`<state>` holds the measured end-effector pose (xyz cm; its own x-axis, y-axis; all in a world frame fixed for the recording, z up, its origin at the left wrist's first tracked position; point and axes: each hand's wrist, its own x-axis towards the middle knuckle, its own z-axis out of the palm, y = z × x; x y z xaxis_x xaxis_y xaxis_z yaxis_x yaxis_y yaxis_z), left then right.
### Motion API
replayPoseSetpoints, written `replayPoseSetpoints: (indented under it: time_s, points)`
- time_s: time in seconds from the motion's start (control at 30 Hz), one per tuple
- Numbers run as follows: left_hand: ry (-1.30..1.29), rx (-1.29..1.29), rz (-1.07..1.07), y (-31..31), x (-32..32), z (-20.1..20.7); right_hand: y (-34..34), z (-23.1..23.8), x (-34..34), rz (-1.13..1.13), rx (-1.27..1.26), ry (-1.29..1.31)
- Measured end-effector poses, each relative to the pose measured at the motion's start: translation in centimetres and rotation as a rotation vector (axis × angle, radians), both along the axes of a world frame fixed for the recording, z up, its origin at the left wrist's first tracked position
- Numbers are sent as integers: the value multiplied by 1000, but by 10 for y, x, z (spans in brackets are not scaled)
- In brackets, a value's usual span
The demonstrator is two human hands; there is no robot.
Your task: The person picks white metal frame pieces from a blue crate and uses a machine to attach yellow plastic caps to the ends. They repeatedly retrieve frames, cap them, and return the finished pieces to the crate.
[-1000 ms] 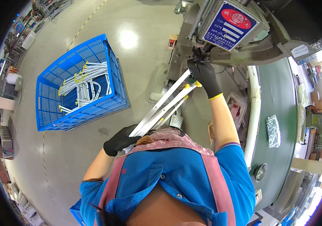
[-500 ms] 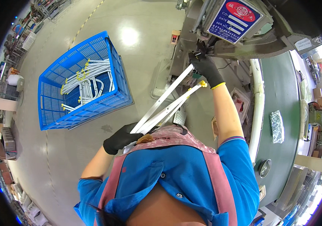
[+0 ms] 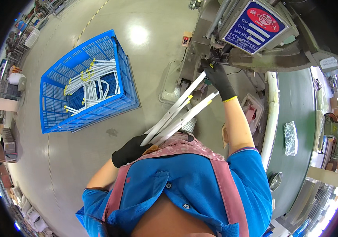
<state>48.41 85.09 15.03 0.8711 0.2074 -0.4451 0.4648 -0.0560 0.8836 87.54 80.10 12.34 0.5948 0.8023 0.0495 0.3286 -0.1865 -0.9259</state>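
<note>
The left hand [image 3: 129, 151], in a black glove, grasps the lower ends of several white tubes [image 3: 194, 85] in front of the apron [image 3: 186, 144]. They slant up and away toward the right hand [image 3: 218, 81], also black-gloved, which is closed around the upper end of one tube, right at the grey machine [image 3: 226, 57]. Another tube's free end lies just below the right hand, apart from it. More tubes [image 3: 97, 87] fill a blue crate [image 3: 127, 85] beyond the left hand; a green counter [image 3: 291, 98] stands right of the right hand.
</note>
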Motion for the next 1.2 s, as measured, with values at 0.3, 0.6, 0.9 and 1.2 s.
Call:
replayPoseSetpoints:
  time_s: [0.3, 0.6, 0.9, 1.2]
  points:
    - [104, -193, 57, 23, -9, 9, 4, -16, 2, 15, 112, 20]
    - [5, -86, 25, 11, -12, -52, -10, -43, 6, 152, 68, -1026]
    - [94, -21, 82, 4, 8, -59, -8, -28, -19, 2, 373, -71]
    - [299, -206, 110, 16, 17, -27, -7, -28, -14, 71, 356, -252]
